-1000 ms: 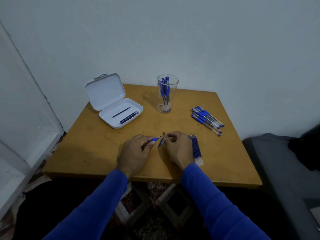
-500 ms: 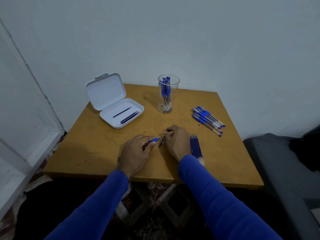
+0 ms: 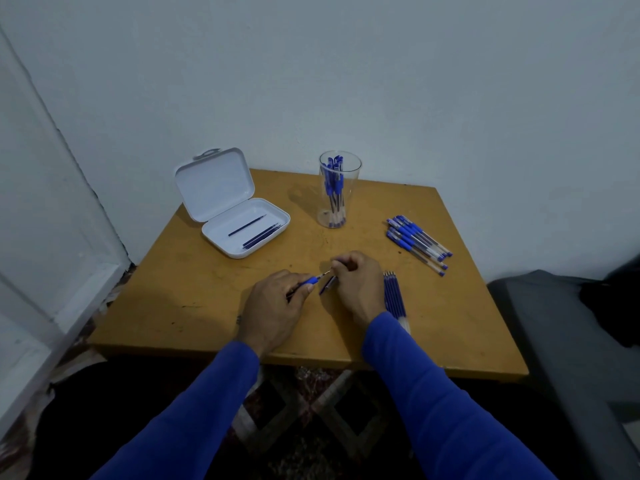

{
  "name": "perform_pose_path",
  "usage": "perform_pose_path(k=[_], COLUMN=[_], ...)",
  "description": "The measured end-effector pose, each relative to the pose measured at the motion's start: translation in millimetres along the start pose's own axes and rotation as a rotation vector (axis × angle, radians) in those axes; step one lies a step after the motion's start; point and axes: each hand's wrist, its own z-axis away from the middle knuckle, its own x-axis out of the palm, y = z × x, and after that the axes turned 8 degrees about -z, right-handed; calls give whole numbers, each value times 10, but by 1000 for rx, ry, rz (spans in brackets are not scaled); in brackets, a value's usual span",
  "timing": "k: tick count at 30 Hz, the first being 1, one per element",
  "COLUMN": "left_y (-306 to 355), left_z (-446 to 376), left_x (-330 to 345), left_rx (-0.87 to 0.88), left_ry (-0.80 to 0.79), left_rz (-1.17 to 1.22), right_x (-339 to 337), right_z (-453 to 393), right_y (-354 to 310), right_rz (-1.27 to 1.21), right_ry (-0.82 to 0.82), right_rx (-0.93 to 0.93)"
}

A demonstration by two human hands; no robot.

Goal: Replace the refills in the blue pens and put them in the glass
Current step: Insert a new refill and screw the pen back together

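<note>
Right hand (image 3: 356, 284) shifting slightly forward, pinching refill tip (image 3: 327, 273), drawing it from pen barrel (image 3: 306, 283); left hand (image 3: 273, 306) gripping barrel, steadying.

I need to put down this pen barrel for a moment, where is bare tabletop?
Bare: the left front of the table, below the white case, and the front right corner. Crowded: right side, with loose pens and refills.

table (image 3: 207, 306): matt ochre wood, scuffed | glass (image 3: 340, 188): clear, glossy | case (image 3: 221, 202): smooth white plastic, matt | pens (image 3: 417, 242): clear plastic barrels, blue rubbery-looking grips | sleeves (image 3: 433, 410): soft blue cloth | wall (image 3: 346, 81): matt pale paint
</note>
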Motion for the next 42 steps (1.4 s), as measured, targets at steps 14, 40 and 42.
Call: perform_pose_path(k=[14, 40, 42], left_y=[-14, -17, -22], left_z=[3, 12, 11], left_x=[31, 3, 4], left_rx=[2, 57, 58], left_ry=[-10, -22, -28], left_rz=[-35, 23, 22], right_x=[-208, -303, -302], right_z=[296, 291, 288], right_y=[-17, 10, 25], right_rz=[-253, -77, -151], right_ry=[-152, -280, -288], right_rx=[8, -28, -11])
